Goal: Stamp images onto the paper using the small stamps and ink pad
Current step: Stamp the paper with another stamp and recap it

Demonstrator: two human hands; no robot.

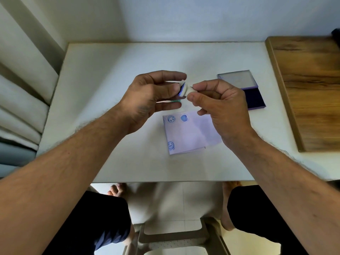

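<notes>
- I hold one small stamp (184, 89) in the air above the table (110, 107), between both hands, over the far edge of the paper (193, 133).
- My right hand (222, 105) pinches its handle; my left hand (152, 94) closes its fingertips around the inked face.
- It looks light and rigid; I judge the handle is the clean place to grip, because the face is wet with blue.
- The ink pad (244, 89) lies open, to the right of the paper.
- My fingers hide the stamp's design, and something green behind my left hand I cannot identify.

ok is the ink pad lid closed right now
No, the ink pad lies open on the table, its lid folded back and the dark blue pad exposed.
</notes>
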